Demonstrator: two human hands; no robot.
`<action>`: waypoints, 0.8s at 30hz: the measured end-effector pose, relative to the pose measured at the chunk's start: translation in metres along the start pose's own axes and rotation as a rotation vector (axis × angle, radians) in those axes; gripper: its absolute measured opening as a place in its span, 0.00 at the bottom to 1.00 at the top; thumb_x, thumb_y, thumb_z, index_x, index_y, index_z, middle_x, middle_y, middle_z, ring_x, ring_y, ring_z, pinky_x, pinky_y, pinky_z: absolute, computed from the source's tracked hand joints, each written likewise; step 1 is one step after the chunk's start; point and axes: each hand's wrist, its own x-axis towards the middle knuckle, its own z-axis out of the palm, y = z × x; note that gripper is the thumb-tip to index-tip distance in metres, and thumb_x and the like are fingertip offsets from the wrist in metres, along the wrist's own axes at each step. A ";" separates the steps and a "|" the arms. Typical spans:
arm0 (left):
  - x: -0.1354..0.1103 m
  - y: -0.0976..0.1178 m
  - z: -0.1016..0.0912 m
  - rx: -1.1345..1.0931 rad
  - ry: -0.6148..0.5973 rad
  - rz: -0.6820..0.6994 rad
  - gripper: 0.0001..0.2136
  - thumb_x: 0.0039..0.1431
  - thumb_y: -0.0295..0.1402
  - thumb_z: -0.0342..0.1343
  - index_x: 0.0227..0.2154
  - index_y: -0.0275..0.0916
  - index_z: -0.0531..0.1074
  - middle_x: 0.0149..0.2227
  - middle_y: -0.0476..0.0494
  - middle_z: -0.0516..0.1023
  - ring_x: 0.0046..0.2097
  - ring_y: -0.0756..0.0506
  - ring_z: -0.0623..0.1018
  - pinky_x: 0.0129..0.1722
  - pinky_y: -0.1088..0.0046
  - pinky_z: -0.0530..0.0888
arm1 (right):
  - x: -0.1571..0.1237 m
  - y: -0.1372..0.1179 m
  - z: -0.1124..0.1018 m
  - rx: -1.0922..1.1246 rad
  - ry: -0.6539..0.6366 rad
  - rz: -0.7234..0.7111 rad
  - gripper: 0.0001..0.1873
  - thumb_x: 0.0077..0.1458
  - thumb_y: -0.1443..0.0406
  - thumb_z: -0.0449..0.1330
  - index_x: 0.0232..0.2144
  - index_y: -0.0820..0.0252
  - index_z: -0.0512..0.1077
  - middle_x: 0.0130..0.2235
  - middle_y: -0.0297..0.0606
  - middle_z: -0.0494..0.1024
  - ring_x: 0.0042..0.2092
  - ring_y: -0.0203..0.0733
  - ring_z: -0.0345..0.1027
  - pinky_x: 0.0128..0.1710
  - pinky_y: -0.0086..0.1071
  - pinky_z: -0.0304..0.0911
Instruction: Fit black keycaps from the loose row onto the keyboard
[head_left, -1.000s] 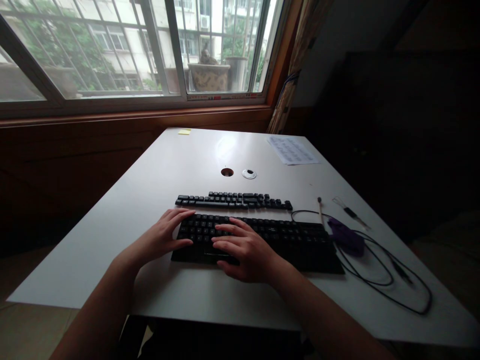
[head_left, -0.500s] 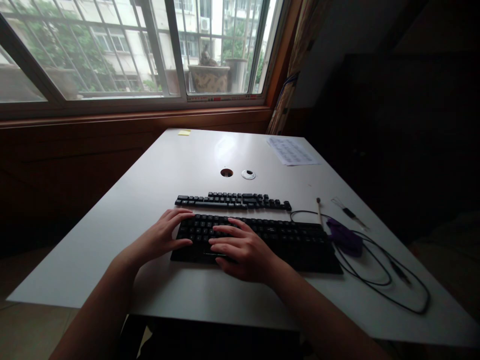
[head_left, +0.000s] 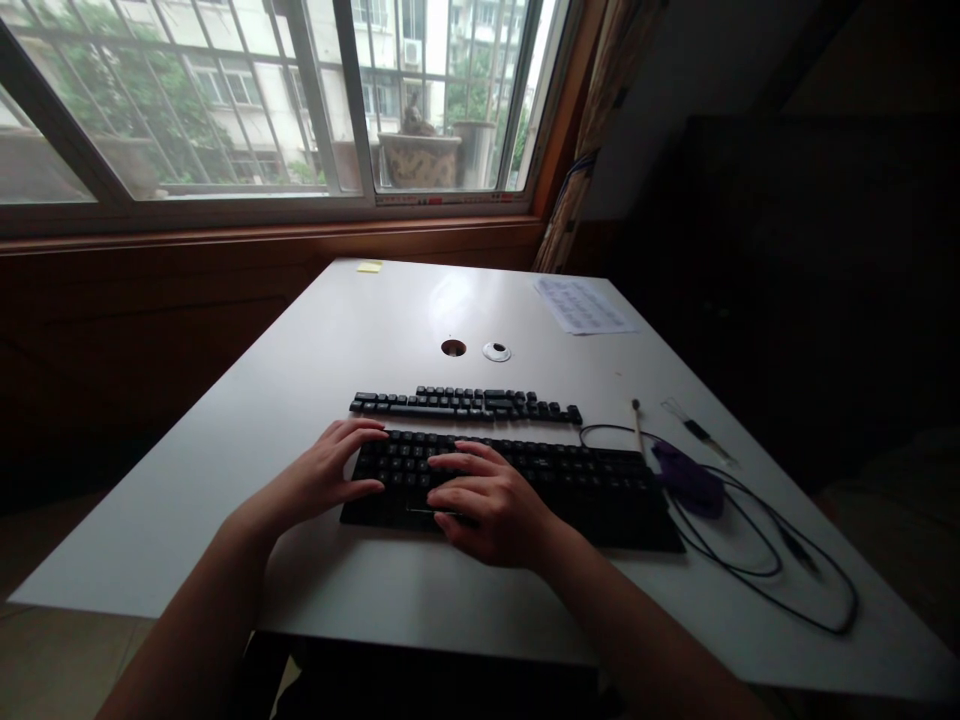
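Observation:
A black keyboard (head_left: 585, 485) lies near the front of a white table (head_left: 390, 310). My left hand (head_left: 326, 472) rests at the keyboard's left end, fingers apart, thumb along the front edge. My right hand (head_left: 491, 500) lies over the keys left of the middle, fingers stretched toward the left and lightly curled on the keys. Neither hand holds anything. Just behind the keyboard sit two rows of loose black keycaps (head_left: 465, 403), untouched.
A purple object (head_left: 686, 478) and a looped black cable (head_left: 757, 560) lie right of the keyboard, with a thin stick (head_left: 638, 420) and a small tool (head_left: 699, 430). A cable hole (head_left: 453, 347), its white cap (head_left: 496, 351), a printed sheet (head_left: 581, 304) and a yellow note (head_left: 369, 266) lie farther back.
My right hand's fingers have drawn in slightly on the keys. The left hand has stayed put. The view has shifted a little.

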 end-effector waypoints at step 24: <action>-0.001 0.000 0.001 0.006 0.006 0.016 0.26 0.64 0.44 0.64 0.62 0.47 0.66 0.63 0.37 0.69 0.64 0.34 0.69 0.63 0.49 0.71 | 0.002 -0.002 0.006 -0.028 -0.102 -0.077 0.11 0.66 0.62 0.59 0.49 0.57 0.74 0.48 0.40 0.84 0.48 0.44 0.78 0.52 0.41 0.72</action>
